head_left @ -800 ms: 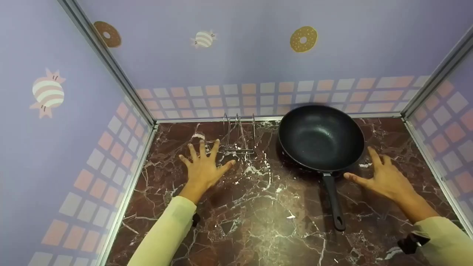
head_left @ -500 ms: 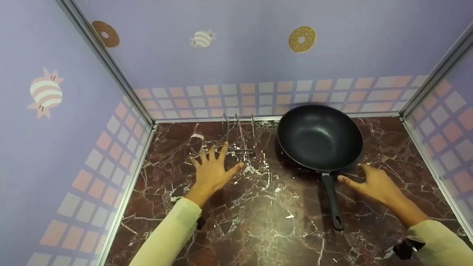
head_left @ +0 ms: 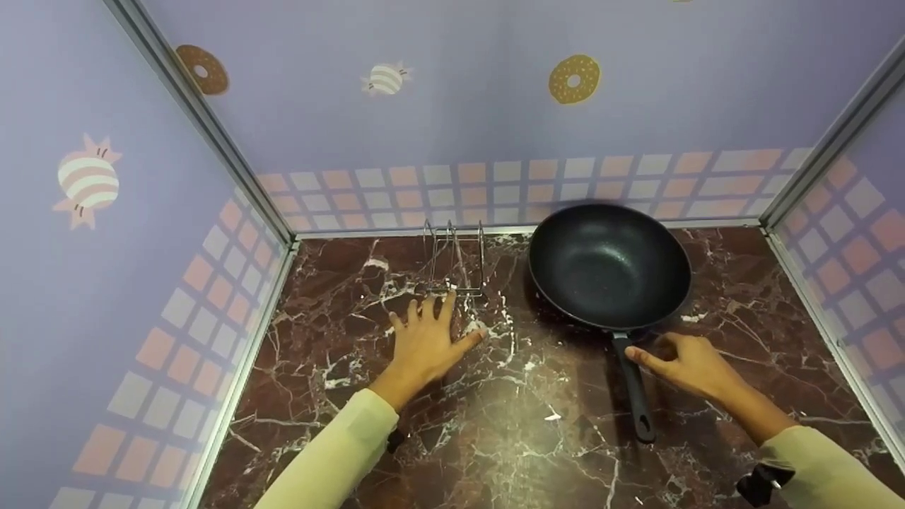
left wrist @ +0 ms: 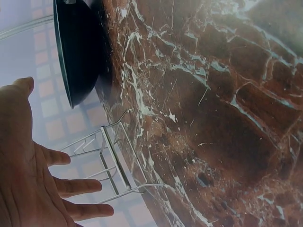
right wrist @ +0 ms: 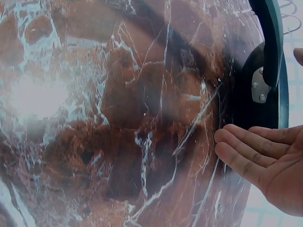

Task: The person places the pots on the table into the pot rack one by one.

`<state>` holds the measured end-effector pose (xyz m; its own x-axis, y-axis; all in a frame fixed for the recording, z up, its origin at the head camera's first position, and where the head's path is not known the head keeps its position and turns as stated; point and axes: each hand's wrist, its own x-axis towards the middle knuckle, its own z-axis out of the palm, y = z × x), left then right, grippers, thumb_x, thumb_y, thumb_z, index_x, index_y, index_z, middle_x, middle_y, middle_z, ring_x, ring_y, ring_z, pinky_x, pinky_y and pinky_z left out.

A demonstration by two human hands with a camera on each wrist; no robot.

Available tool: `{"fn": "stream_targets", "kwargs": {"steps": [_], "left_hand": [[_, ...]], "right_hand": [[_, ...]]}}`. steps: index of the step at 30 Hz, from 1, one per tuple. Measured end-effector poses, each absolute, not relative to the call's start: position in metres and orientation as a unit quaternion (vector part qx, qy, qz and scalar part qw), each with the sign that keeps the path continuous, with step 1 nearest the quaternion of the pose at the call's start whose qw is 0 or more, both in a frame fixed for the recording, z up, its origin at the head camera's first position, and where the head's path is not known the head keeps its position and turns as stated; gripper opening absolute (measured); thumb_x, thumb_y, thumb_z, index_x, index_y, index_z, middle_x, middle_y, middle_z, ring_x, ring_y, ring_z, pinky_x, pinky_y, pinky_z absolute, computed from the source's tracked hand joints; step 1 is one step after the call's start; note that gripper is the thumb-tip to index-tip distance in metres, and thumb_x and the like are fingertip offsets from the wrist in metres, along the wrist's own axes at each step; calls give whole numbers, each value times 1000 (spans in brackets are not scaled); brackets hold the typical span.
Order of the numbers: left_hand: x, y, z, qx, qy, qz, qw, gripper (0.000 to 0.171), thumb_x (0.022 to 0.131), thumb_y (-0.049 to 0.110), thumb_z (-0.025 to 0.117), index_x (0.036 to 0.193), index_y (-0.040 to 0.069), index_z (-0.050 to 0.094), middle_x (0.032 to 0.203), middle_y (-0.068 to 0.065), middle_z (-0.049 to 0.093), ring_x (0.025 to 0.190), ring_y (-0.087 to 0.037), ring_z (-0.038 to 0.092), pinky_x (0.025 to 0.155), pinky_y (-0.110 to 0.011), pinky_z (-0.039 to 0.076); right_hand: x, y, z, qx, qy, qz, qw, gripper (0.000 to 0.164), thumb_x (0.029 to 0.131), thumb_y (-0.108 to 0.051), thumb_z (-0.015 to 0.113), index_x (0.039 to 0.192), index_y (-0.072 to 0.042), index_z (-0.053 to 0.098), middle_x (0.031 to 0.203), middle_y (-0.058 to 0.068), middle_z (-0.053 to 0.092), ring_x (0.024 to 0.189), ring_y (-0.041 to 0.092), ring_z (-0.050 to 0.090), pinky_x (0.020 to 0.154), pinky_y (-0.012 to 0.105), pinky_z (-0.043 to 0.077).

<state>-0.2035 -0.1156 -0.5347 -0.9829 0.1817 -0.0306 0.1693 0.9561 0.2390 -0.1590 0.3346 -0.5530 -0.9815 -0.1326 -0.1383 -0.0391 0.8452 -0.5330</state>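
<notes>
Black deep pan [head_left: 609, 265] lies open side up, handle [head_left: 635, 396] pointing nearward; metal wire rack [head_left: 458, 258] stands apart, left.

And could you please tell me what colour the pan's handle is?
The handle is black; it shows best in the head view.

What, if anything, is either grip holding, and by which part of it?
Nothing is held: the right grip is beside the pan handle, not wrapped around it; the left grip is spread near the wire rack.
</notes>
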Motion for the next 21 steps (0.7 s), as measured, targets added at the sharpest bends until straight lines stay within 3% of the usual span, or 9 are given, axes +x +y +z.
{"fn": "stream_targets", "kwargs": {"steps": [5, 14, 21], "left_hand": [[-201, -115, -537, 89, 988, 121, 30, 106, 98, 92, 42, 175, 21, 30, 175, -26, 39, 161, -58, 35, 127, -87, 21], [-198, -116, -544, 90, 987, 125, 40, 104, 99, 91, 41, 175, 22, 30, 174, -25, 39, 161, -55, 35, 129, -84, 21], [-197, -111, -548, 95, 988, 116, 37, 103, 100, 90, 41, 174, 18, 33, 173, -25, 41, 161, -55, 36, 129, -83, 23]], "right_hand": [[-160, 329, -556, -48, 954, -281, 89, 70, 103, -65, 68, 121, 3, 75, 107, 16, 82, 96, 34, 79, 88, 60, 64], [-162, 324, -559, -48, 956, -277, 85, 63, 102, -65, 70, 112, -3, 78, 98, 9, 82, 88, 23, 75, 82, 49, 62], [-162, 324, -560, -52, 955, -281, 83, 63, 103, -64, 70, 113, -3, 78, 101, 11, 83, 93, 27, 77, 87, 54, 63]]}}
